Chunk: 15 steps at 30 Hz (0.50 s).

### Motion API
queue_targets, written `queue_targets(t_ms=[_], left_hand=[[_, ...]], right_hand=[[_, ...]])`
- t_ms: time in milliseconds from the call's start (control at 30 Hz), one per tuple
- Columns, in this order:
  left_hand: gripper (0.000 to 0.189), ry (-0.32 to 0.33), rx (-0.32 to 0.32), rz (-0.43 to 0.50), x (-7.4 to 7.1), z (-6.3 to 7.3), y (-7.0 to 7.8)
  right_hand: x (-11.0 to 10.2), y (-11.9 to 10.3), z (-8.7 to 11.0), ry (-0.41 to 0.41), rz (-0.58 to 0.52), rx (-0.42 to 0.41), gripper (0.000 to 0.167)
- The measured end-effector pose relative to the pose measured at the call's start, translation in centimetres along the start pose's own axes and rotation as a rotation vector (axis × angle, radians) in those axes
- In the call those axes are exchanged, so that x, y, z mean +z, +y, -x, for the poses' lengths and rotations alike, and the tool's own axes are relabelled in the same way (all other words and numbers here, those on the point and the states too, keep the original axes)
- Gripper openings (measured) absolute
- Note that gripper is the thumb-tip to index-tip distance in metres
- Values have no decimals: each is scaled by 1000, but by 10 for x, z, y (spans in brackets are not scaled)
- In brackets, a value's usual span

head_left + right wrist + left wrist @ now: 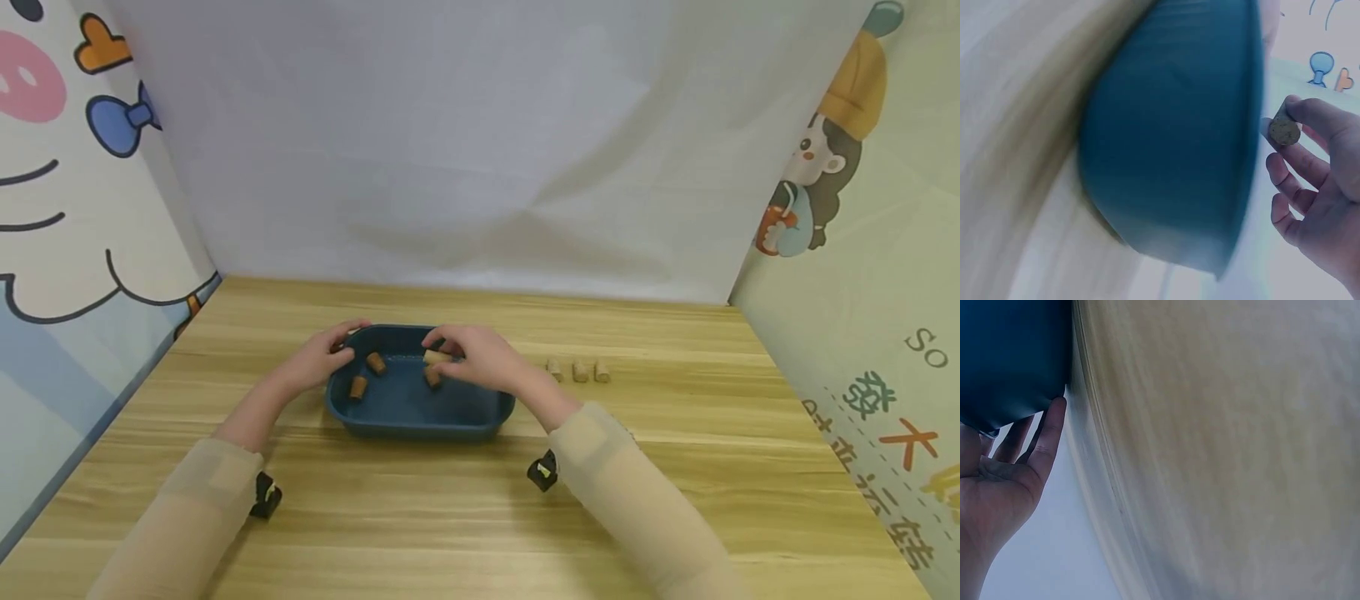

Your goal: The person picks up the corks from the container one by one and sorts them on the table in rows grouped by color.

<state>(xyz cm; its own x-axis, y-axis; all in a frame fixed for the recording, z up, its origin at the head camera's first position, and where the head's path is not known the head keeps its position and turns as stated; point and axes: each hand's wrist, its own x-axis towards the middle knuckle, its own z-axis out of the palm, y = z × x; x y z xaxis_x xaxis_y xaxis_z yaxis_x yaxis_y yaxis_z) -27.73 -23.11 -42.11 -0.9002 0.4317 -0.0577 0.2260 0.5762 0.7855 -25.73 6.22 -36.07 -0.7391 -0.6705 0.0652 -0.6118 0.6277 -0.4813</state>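
Observation:
A dark blue dish (420, 432) with raised sides sits on the wooden table. At its left end my left hand (318, 360) holds the rim, thumb over the edge and fingers along the outside; in the left wrist view its fingertips meet the dish's outer wall. My right hand (483, 357) is above the dish's far right part. Its thumb and index finger pinch a pale cork (1285, 132), whose round end faces the right wrist camera. Inside the dish lie three browner corks: one cork (376, 362), another cork (358, 387) and a third cork (432, 377) under my right hand.
To the right of the dish, three pale corks stand in a row: a left cork (554, 370), a middle cork (580, 372) and a right cork (602, 372). A white cloth (465, 167) hangs behind the table; printed panels flank it.

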Motion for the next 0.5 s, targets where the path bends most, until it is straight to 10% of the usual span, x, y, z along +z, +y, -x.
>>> queue_targets(t_ms=[500], left_hand=[[50,-11,-9,-1,-1,0,0]], right_hand=[[-48,6,45,124,-28,-17,34]])
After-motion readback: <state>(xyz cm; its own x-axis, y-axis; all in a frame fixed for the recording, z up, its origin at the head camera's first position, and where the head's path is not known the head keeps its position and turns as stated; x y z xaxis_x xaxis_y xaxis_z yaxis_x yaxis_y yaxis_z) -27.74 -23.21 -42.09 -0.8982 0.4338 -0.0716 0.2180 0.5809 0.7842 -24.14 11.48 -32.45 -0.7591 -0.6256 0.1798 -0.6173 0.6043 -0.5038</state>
